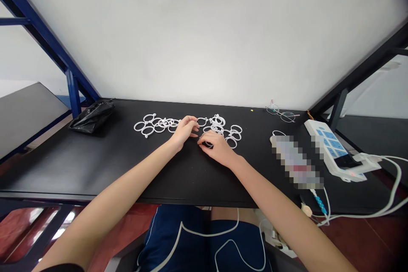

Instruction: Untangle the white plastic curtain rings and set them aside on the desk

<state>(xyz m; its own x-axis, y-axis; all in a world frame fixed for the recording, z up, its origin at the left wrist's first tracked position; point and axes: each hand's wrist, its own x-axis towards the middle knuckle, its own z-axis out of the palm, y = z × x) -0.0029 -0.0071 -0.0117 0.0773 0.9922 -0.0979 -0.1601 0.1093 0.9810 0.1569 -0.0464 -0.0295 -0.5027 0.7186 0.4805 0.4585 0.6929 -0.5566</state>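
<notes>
White plastic rings with small round knobs lie on the black table in two loose groups. The left group [158, 125] is spread just left of my left hand [185, 131], whose curved fingers stand apart from the thumb with nothing visible between them. My right hand [217, 148] is lower and to the right, its thumb and fingertips drawn together around a white ring [209, 145] that the hand partly covers. Behind and beside that hand lies the right group [235, 132], some of its rings overlapping. A single ring [202, 122] shows just beyond my left fingertips.
A crumpled black plastic bag [92, 117] lies at the table's back left. Eyeglasses [287, 116] rest near the wall. On the right are a blurred-out phone [296, 161] on a cable and a white power strip [331, 146] with plugged-in cords. A white cable [210, 235] crosses the lap.
</notes>
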